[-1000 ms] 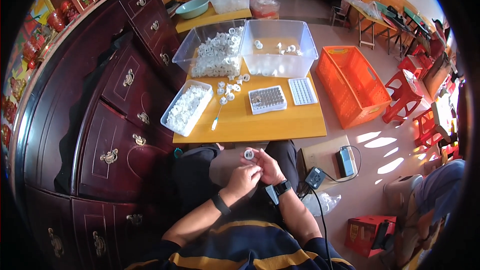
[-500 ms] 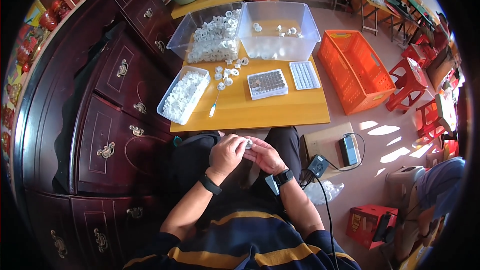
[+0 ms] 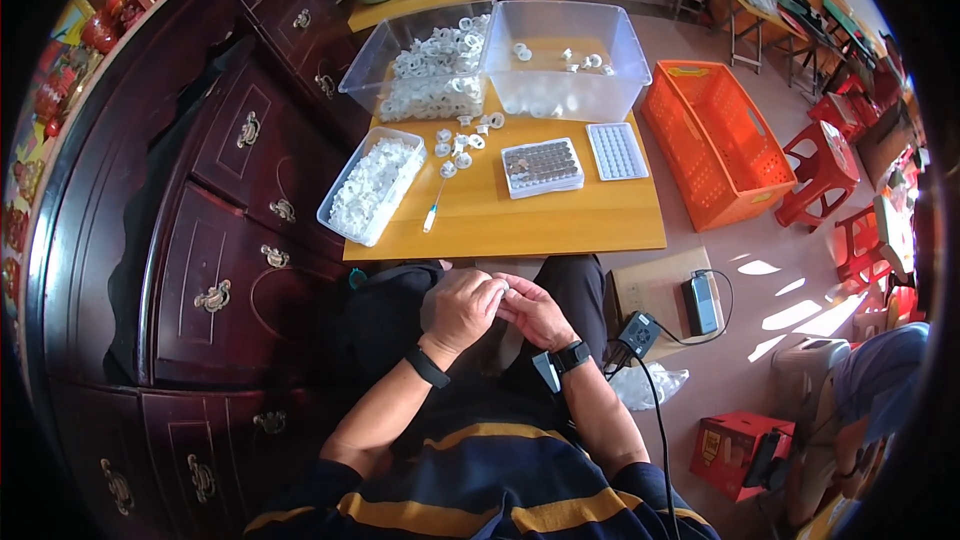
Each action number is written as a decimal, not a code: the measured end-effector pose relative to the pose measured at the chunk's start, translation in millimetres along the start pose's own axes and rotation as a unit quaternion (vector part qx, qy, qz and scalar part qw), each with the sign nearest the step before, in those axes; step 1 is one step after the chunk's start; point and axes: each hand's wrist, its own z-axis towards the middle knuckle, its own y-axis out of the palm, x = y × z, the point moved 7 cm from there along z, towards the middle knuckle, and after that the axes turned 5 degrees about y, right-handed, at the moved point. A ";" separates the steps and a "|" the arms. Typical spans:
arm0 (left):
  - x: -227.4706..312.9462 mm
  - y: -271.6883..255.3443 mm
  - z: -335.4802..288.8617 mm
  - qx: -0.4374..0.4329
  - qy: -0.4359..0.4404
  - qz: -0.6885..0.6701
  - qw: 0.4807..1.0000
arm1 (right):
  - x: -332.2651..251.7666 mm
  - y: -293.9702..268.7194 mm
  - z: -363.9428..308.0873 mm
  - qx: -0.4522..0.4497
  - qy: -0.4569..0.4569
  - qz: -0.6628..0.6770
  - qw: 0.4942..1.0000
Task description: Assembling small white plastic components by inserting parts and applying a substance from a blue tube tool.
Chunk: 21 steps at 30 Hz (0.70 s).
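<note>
Over my lap, just off the table's front edge, my left hand (image 3: 463, 310) and my right hand (image 3: 535, 314) meet fingertip to fingertip. Both are closed on a small white round plastic part (image 3: 504, 288), which the fingers almost cover. On the table (image 3: 560, 230) ahead lie several loose white round parts (image 3: 462, 142) and a thin screwdriver-like tool (image 3: 430, 218) with a pale handle. A shallow tub (image 3: 400, 202) of small white pieces stands at the left. Toward the right is a tray (image 3: 545, 186) with rows of small grey discs, beside a pale ridged tray (image 3: 630, 172).
Two clear bins stand at the table's back: the left bin (image 3: 365, 80) is heaped with white parts, the right bin (image 3: 625, 70) holds a few. An orange crate (image 3: 690, 190) is on the floor at right. Dark drawers (image 3: 200, 260) line my left. A cable (image 3: 657, 420) runs beside my right arm.
My fingers have closed further over the small white part, so less of it shows. My view has shifted slightly; the things on the table stay in place.
</note>
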 end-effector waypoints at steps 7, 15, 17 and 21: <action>-1.6 0.9 1.1 -0.028 -0.024 -0.036 0.999 | -1.7 -1.3 -0.9 0.016 -0.015 -0.024 0.999; -23.8 10.1 -2.9 -0.050 -0.129 -0.138 0.981 | -1.8 -2.0 0.5 0.020 -0.010 -0.057 0.998; -28.3 14.4 -3.6 -0.078 -0.161 -0.144 0.973 | -2.8 -2.1 0.0 0.024 -0.014 -0.074 0.997; -46.6 20.5 -13.7 -0.071 -0.278 -0.239 0.928 | -5.0 0.7 -1.8 0.031 -0.018 -0.110 0.993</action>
